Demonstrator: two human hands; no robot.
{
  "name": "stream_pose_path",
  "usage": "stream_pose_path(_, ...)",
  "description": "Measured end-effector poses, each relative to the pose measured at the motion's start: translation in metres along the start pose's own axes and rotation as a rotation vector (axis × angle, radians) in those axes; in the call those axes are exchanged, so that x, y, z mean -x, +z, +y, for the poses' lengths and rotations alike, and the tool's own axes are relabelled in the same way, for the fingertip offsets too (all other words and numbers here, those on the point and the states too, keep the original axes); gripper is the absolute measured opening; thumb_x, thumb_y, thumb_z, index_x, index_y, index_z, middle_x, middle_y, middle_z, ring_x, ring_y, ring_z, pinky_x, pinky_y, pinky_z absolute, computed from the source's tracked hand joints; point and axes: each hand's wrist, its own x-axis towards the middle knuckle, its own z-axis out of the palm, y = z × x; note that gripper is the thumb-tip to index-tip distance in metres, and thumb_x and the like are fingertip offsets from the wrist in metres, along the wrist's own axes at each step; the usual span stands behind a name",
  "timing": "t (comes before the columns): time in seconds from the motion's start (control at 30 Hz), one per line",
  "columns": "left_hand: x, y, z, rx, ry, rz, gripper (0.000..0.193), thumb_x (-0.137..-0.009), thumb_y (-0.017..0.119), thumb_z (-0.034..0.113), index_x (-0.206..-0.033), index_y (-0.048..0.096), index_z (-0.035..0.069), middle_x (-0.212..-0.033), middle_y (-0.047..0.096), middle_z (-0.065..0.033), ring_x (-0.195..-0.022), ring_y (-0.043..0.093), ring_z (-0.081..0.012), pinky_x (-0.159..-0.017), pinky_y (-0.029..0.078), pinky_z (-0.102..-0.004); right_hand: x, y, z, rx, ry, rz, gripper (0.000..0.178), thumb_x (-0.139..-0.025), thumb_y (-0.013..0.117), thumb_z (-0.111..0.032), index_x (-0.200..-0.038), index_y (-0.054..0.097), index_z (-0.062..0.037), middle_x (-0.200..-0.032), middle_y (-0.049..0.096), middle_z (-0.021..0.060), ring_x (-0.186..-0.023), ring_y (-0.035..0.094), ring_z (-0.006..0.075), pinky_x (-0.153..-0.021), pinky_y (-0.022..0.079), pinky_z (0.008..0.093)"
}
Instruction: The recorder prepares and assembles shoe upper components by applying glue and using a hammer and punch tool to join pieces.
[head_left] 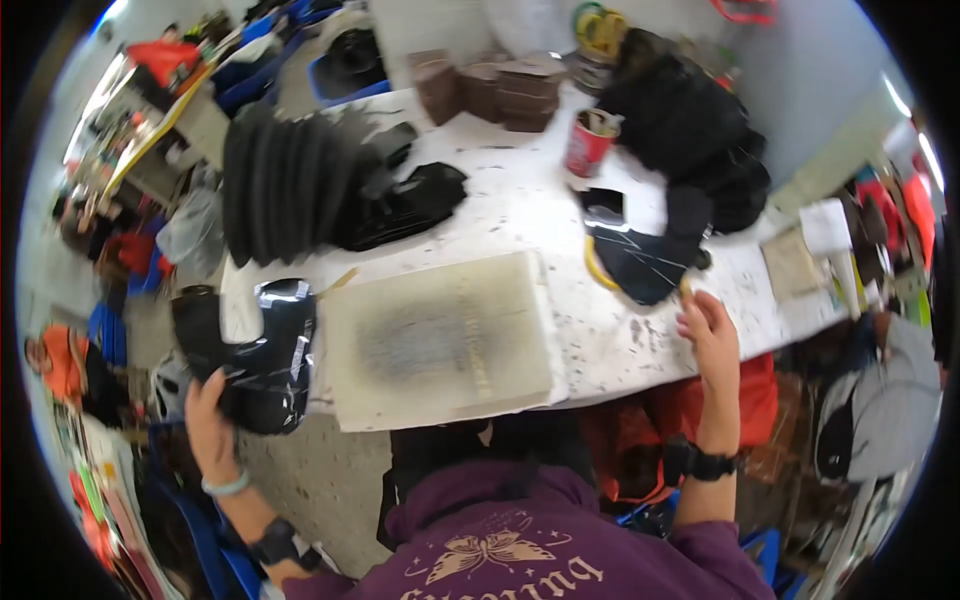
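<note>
At the table's left edge, my left hand (208, 420) grips the lower edge of a glossy black U-shaped piece (285, 365), which looks like a shoe upper. My right hand (708, 335) is at the table's right front with its fingers pinched. A small yellowish tip (686, 290) shows at those fingers; I cannot make out what it is. Just beyond them lies another shiny black upper piece (645, 262), with a yellow curved edge beside it. Between my hands sits a pale, flat board (440, 340) with a dark smudged middle.
On the white table (510, 200), a row of dark curved pieces (285, 185) stands at the far left. Brown stacked blocks (500, 92), a red can (590, 143) and a heap of black pieces (690, 130) stand at the back. Papers (800, 255) lie at the right edge.
</note>
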Motion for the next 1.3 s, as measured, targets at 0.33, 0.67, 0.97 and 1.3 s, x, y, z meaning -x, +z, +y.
stream_pose_path(0.33,0.053,0.047,0.058,0.358,0.074,-0.12,0.037,-0.091,0.052,0.022,-0.121,0.052,0.001,-0.117,0.059,-0.0109,-0.102,0.06,-0.022,-0.09,0.048,-0.0367,-0.045,0.004,-0.014,0.522,-0.202,0.222,0.057,-0.079,0.065,-0.026,-0.121,0.047,0.007,-0.098,0.064,0.0175,-0.08,0.063,0.0264,-0.075,0.05,0.033)
stream_pose_path(0.67,0.064,0.123,0.007,0.534,-0.08,-0.424,0.04,-0.086,0.051,0.012,-0.123,0.045,-0.003,-0.117,0.057,-0.0159,-0.107,0.057,-0.0284,-0.096,0.043,-0.0411,-0.08,0.014,-0.022,0.294,-0.255,0.255,0.052,-0.077,0.066,-0.017,-0.119,0.05,0.007,-0.098,0.063,0.0125,-0.084,0.062,0.0211,-0.076,0.049,0.0296)
stream_pose_path(0.97,0.07,0.169,0.018,0.819,-0.193,-0.745,0.044,-0.085,0.051,0.006,-0.126,0.041,-0.003,-0.117,0.056,-0.0142,-0.108,0.056,-0.0241,-0.097,0.043,-0.0405,0.053,0.098,-0.136,-0.644,-0.187,-0.325,0.029,-0.088,0.051,-0.002,-0.117,0.052,0.0031,-0.108,0.061,0.0094,-0.093,0.06,0.0157,-0.084,0.047,0.026)
stream_pose_path(1.3,0.07,0.136,-0.028,0.797,-0.416,-0.707,0.029,-0.096,0.046,0.023,-0.12,0.049,0.007,-0.112,0.06,-0.0043,-0.1,0.059,-0.0125,-0.087,0.048,-0.0278,0.11,0.155,-0.127,-0.897,0.082,-0.702,0.029,-0.093,0.047,-0.009,-0.119,0.051,0.0022,-0.111,0.061,0.0101,-0.099,0.06,0.0177,-0.085,0.048,0.0305)
